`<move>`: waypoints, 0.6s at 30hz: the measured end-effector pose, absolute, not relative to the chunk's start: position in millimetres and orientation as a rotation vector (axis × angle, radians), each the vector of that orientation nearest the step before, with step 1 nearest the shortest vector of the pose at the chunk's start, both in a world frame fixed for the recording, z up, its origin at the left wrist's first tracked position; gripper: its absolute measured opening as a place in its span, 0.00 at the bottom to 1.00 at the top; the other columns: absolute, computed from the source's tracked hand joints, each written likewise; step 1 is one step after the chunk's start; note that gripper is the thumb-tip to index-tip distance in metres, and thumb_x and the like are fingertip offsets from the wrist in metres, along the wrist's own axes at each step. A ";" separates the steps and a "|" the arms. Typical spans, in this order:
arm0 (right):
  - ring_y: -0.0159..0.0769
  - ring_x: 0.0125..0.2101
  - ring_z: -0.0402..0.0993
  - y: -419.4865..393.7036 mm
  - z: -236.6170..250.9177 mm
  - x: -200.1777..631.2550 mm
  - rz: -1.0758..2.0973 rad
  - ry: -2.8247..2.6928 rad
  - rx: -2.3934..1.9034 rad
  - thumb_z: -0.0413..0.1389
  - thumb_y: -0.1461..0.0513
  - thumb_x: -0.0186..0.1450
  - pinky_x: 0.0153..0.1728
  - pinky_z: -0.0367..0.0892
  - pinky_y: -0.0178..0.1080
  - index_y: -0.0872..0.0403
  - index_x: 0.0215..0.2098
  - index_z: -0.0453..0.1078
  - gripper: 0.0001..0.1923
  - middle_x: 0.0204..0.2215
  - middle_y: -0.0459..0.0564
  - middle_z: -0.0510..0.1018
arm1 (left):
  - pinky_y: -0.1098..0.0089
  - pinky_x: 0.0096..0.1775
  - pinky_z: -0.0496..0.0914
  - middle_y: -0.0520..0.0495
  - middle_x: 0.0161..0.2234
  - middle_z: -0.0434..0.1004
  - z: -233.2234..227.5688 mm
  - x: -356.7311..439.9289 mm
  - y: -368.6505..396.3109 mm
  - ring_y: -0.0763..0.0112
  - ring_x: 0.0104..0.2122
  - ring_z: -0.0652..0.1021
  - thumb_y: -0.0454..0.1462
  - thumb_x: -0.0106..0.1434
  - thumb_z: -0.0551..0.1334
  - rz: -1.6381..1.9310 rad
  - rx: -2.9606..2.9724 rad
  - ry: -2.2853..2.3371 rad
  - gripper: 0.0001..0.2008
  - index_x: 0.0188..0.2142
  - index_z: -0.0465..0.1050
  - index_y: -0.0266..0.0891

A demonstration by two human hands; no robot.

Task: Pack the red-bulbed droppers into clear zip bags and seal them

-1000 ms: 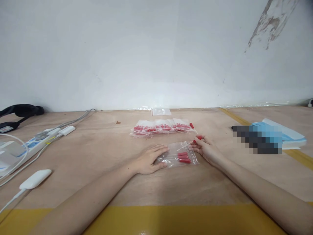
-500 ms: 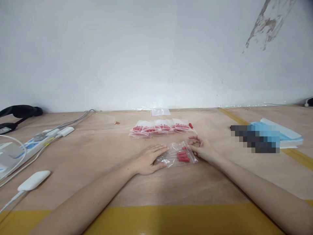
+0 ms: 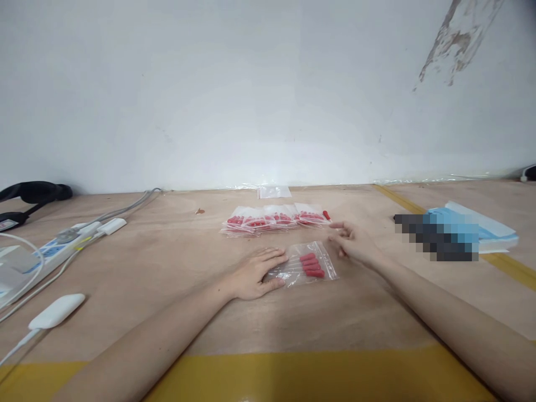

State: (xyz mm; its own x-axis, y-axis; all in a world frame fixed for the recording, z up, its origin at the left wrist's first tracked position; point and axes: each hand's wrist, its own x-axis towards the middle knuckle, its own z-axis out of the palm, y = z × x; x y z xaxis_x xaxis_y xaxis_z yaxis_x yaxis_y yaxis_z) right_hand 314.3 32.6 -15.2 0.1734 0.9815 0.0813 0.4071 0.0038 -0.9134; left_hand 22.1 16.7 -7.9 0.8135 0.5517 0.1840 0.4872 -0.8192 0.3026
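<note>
My left hand (image 3: 258, 274) lies flat, fingers apart, across the left end of a clear zip bag (image 3: 293, 277) on the table. Inside the bag several red-tipped sticks (image 3: 312, 266) lie side by side, red ends to the right. My right hand (image 3: 350, 243) is just beyond the bag's upper right corner, index finger extended and the others loosely bent, with nothing visible in it. A loose red-tipped stick (image 3: 326, 215) lies a little past those fingertips; whether they touch its thin shaft, I cannot tell.
Piles of filled bags (image 3: 274, 219) stand behind the hands, a flat clear bag (image 3: 274, 192) behind them. Left are a power strip (image 3: 54, 248) with cables, a white charger-like object (image 3: 57, 311) and a black strap-like item (image 3: 37, 191). Right, blue masks (image 3: 456, 223) lie by a pixelated patch.
My right hand has moved off the bag's upper right edge, slightly to the right and up, toward the loose stick. The sticks in the bag now lie more evenly. My left hand stays put.
</note>
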 end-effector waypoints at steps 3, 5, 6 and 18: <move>0.31 0.26 0.71 63.4 -10.5 337.3 0.341 -1.487 -1.821 0.57 0.60 0.52 0.26 0.63 0.32 0.57 0.34 0.67 0.12 0.28 0.50 0.75 | 0.57 0.58 0.52 0.45 0.60 0.53 -8.2 21.7 17.2 0.61 0.59 0.57 0.49 0.63 0.52 0.386 2.748 0.796 0.27 0.59 0.55 0.42; 0.36 0.29 0.72 82.2 -6.0 343.6 0.283 -1.506 -1.966 0.59 0.58 0.50 0.28 0.63 0.34 0.58 0.37 0.67 0.17 0.30 0.53 0.76 | 0.57 0.58 0.52 0.45 0.60 0.53 -8.6 21.5 17.5 0.61 0.59 0.56 0.49 0.63 0.52 0.383 2.750 0.800 0.27 0.59 0.55 0.43; 0.38 0.29 0.72 90.0 -3.4 343.6 0.304 -1.516 -2.025 0.59 0.58 0.50 0.28 0.63 0.35 0.59 0.38 0.67 0.19 0.29 0.55 0.76 | 0.57 0.58 0.52 0.45 0.60 0.53 -8.8 21.4 17.6 0.61 0.59 0.56 0.49 0.63 0.52 0.382 2.753 0.802 0.27 0.59 0.55 0.43; 0.32 0.15 0.65 76.5 13.8 332.0 0.621 -1.391 -1.704 0.52 0.66 0.53 0.17 0.63 0.33 0.61 0.61 0.37 0.42 0.15 0.40 0.67 | 0.57 0.58 0.53 0.44 0.59 0.54 -7.4 21.2 17.4 0.61 0.59 0.58 0.47 0.63 0.54 0.398 2.754 0.784 0.26 0.58 0.56 0.42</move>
State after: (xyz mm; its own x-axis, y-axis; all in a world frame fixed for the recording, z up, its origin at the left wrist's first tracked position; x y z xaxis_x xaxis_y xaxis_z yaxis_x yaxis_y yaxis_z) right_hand 332.0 76.5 13.8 0.2652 0.9561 0.1244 0.5460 -0.0425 -0.8367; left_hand 21.2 17.4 -7.4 0.8179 0.5428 0.1910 0.4745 -0.8240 0.3096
